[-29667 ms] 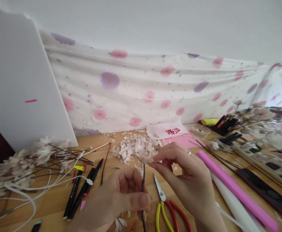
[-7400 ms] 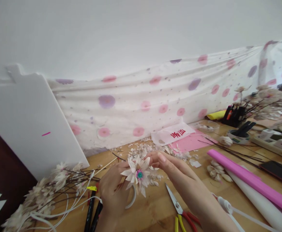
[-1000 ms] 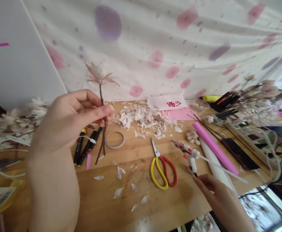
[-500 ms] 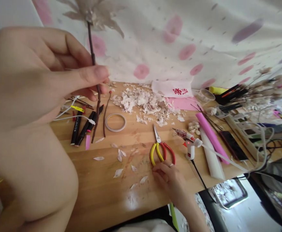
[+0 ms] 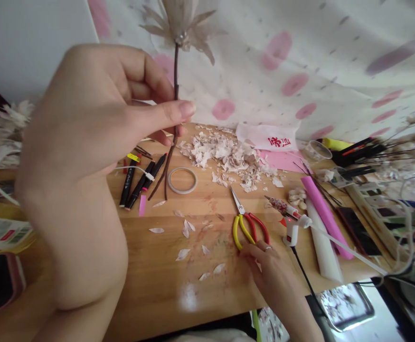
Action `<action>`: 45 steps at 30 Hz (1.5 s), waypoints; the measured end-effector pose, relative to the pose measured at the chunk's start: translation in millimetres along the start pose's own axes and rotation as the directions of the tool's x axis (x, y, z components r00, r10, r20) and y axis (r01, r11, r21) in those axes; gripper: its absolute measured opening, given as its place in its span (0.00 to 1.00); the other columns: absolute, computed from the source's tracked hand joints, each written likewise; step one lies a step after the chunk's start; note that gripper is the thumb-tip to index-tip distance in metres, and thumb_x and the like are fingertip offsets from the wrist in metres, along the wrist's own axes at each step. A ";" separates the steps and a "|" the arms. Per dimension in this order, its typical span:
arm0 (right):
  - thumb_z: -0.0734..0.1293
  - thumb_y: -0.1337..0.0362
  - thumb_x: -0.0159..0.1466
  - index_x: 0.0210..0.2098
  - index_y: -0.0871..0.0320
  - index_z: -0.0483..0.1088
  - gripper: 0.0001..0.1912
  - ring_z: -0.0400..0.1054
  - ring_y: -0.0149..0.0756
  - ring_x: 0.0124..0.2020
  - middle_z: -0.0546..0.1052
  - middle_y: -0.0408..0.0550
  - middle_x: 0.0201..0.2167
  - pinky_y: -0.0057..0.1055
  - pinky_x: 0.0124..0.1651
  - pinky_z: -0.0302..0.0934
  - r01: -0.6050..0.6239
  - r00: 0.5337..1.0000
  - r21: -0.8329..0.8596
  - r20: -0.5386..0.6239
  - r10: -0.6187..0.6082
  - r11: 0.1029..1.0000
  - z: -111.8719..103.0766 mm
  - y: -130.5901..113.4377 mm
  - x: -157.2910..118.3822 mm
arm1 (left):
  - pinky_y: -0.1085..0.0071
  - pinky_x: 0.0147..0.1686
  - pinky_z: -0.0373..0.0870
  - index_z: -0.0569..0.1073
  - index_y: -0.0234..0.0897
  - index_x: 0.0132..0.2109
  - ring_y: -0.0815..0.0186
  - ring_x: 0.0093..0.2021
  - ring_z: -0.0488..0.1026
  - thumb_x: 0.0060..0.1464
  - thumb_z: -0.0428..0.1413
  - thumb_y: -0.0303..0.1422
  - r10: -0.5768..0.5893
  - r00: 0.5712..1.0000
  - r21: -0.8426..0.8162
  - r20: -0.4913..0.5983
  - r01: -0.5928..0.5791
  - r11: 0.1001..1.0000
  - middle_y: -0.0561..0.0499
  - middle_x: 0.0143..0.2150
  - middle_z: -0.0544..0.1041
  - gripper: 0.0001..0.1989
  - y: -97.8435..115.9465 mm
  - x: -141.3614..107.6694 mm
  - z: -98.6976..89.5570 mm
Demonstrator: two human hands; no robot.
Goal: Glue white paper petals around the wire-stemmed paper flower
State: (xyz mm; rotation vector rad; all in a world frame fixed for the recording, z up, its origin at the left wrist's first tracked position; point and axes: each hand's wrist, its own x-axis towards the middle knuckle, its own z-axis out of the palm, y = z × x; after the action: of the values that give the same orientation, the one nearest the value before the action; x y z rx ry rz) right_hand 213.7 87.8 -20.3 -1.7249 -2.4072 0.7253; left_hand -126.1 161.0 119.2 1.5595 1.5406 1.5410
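My left hand (image 5: 129,109) is raised at the upper left, thumb and fingers closed round the dark brown stem of an artificial flower (image 5: 183,35). Pale, translucent petals spread at its top, partly cut off by the frame edge. Low on the table my right hand (image 5: 264,261), with a ring on one finger, rests loosely against the handle ends of scissors (image 5: 242,211) with red and yellow handles. The fingers cover the handle ends. Several loose petals (image 5: 186,228) lie left of the scissors. A glue gun (image 5: 287,213) stands on their right.
Behind lie a heap of pale scraps (image 5: 229,154), a roll of tape (image 5: 182,180) and black markers (image 5: 139,183). Pink (image 5: 326,216) and white rolls (image 5: 323,242), a phone (image 5: 359,230) and a power strip (image 5: 381,218) are right. Cables cross the right edge.
The view has shifted left, so the table's things sit further right. My left hand still holds the flower, which shows more fully. My right hand stays by the scissor handles.
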 end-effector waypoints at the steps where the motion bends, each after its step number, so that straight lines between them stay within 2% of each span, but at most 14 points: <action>1: 0.58 0.70 0.68 0.36 0.58 0.77 0.15 0.75 0.50 0.38 0.78 0.57 0.36 0.43 0.40 0.67 0.020 1.000 0.003 -0.010 -0.020 1.000 -1.1 -4.6 2.4 | 0.78 0.24 0.65 0.77 0.36 0.29 0.74 0.26 0.72 0.51 0.68 0.26 0.039 0.999 0.039 0.007 -0.039 0.998 0.57 0.26 0.76 0.08 0.9 -1.2 0.8; 4: 0.58 0.69 0.71 0.40 0.58 0.76 0.15 0.74 0.45 0.40 0.76 0.54 0.39 0.39 0.43 0.67 0.122 0.992 0.035 -0.040 -0.121 0.992 2.1 -30.8 14.0 | 0.81 0.23 0.64 0.77 0.36 0.31 0.75 0.25 0.73 0.55 0.66 0.26 0.084 0.996 0.062 0.035 -0.086 0.994 0.58 0.25 0.76 0.07 5.4 -6.0 3.6; 7: 0.59 0.69 0.73 0.54 0.56 0.74 0.16 0.72 0.42 0.44 0.75 0.52 0.41 0.36 0.46 0.68 0.245 0.969 0.056 -0.025 -0.244 0.968 14.7 -63.9 30.0 | 0.82 0.22 0.64 0.76 0.36 0.31 0.75 0.26 0.74 0.54 0.67 0.27 0.032 0.999 0.020 0.043 -0.033 0.999 0.57 0.26 0.78 0.07 13.3 -9.4 5.2; 10: 0.61 0.69 0.73 0.63 0.53 0.70 0.21 0.71 0.46 0.44 0.74 0.53 0.40 0.42 0.48 0.69 0.310 0.950 0.019 0.024 -0.310 0.951 29.4 -82.1 41.8 | 0.83 0.21 0.62 0.76 0.33 0.29 0.76 0.24 0.74 0.53 0.67 0.28 -0.063 0.997 0.042 0.035 0.061 0.997 0.57 0.25 0.79 0.08 22.5 -11.4 4.9; 13: 0.61 0.68 0.73 0.63 0.58 0.71 0.20 0.70 0.51 0.48 0.74 0.59 0.43 0.50 0.52 0.69 0.303 0.953 -0.034 0.042 -0.302 0.952 37.7 -78.7 44.2 | 0.83 0.21 0.60 0.75 0.33 0.29 0.78 0.23 0.72 0.54 0.66 0.26 -0.080 0.996 0.059 0.040 0.078 0.995 0.57 0.23 0.79 0.08 26.1 -12.8 3.6; 16: 0.60 0.69 0.73 0.62 0.63 0.71 0.20 0.69 0.54 0.49 0.74 0.63 0.46 0.53 0.51 0.69 0.269 0.963 -0.074 0.039 -0.267 0.960 38.1 -68.8 41.5 | 0.81 0.23 0.66 0.75 0.34 0.30 0.76 0.26 0.75 0.54 0.66 0.27 0.003 0.999 0.041 0.048 -0.005 0.999 0.58 0.26 0.79 0.08 22.2 -12.4 2.6; 19: 0.59 0.72 0.72 0.64 0.62 0.69 0.23 0.68 0.55 0.50 0.74 0.64 0.47 0.55 0.52 0.69 0.265 0.964 -0.093 0.040 -0.262 0.960 36.5 -68.1 40.4 | 0.80 0.22 0.66 0.75 0.35 0.31 0.75 0.26 0.75 0.54 0.66 0.29 0.034 0.998 0.056 0.057 -0.037 0.998 0.58 0.27 0.80 0.08 18.7 -10.9 2.5; 21: 0.59 0.72 0.72 0.66 0.59 0.68 0.24 0.68 0.53 0.50 0.74 0.61 0.46 0.53 0.53 0.68 0.290 0.957 -0.089 0.054 -0.287 0.953 37.0 -72.4 41.2 | 0.81 0.21 0.64 0.75 0.35 0.30 0.75 0.24 0.74 0.54 0.67 0.31 0.010 0.998 0.066 0.055 -0.013 0.998 0.58 0.25 0.79 0.10 19.2 -10.1 2.7; 24: 0.59 0.71 0.73 0.63 0.59 0.71 0.22 0.69 0.52 0.47 0.74 0.60 0.44 0.51 0.51 0.69 0.313 0.949 -0.080 0.069 -0.308 0.946 38.9 -77.4 43.1 | 0.82 0.20 0.61 0.76 0.34 0.30 0.77 0.23 0.73 0.53 0.68 0.30 -0.046 0.998 0.063 0.044 0.043 0.997 0.59 0.23 0.78 0.09 22.2 -9.9 2.4; 28: 0.58 0.73 0.72 0.60 0.64 0.72 0.20 0.69 0.53 0.49 0.75 0.63 0.45 0.50 0.53 0.67 0.296 0.955 -0.066 0.037 -0.294 0.953 34.1 -78.1 47.1 | 0.83 0.18 0.59 0.76 0.33 0.30 0.78 0.22 0.72 0.54 0.68 0.34 -0.036 0.998 0.064 0.057 0.032 0.997 0.59 0.23 0.77 0.11 23.1 -10.0 1.2; 32: 0.61 0.72 0.72 0.49 0.60 0.77 0.13 0.71 0.49 0.45 0.76 0.56 0.41 0.44 0.49 0.66 0.278 0.961 -0.021 -0.009 -0.278 0.960 23.4 -85.0 58.3 | 0.80 0.21 0.62 0.76 0.34 0.30 0.75 0.23 0.74 0.53 0.67 0.26 -0.040 0.996 0.021 0.075 0.039 0.999 0.57 0.24 0.78 0.08 20.4 -8.6 1.6; 34: 0.63 0.70 0.72 0.44 0.58 0.77 0.10 0.72 0.46 0.44 0.76 0.53 0.41 0.40 0.48 0.66 0.262 0.965 0.006 -0.033 -0.261 0.965 21.5 -89.3 66.7 | 0.78 0.22 0.63 0.75 0.34 0.30 0.73 0.24 0.74 0.53 0.67 0.26 -0.043 0.995 0.007 0.089 0.042 0.999 0.55 0.25 0.78 0.08 19.6 -8.3 1.9; 38: 0.65 0.71 0.70 0.39 0.57 0.76 0.07 0.73 0.40 0.39 0.76 0.49 0.39 0.34 0.44 0.64 0.238 0.971 0.056 -0.032 -0.237 0.970 28.7 -91.8 82.4 | 0.75 0.22 0.61 0.74 0.35 0.29 0.72 0.24 0.73 0.54 0.67 0.28 -0.047 0.994 -0.006 0.095 0.048 0.999 0.54 0.25 0.78 0.09 20.9 -9.5 0.0; 45: 0.67 0.76 0.65 0.37 0.57 0.75 0.08 0.72 0.37 0.40 0.76 0.48 0.39 0.32 0.45 0.64 0.262 0.963 0.131 0.028 -0.268 0.956 42.6 -90.4 92.1 | 0.76 0.24 0.62 0.75 0.35 0.28 0.76 0.22 0.68 0.52 0.68 0.26 -0.034 0.996 -0.022 0.088 0.036 0.999 0.57 0.25 0.77 0.10 20.8 -9.8 -3.3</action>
State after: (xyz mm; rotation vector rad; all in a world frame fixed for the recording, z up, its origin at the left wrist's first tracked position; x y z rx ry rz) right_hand 87.7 135.8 -37.3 -1.3177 -2.4951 0.8636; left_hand -118.7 145.5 134.7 1.5578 1.4883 1.4469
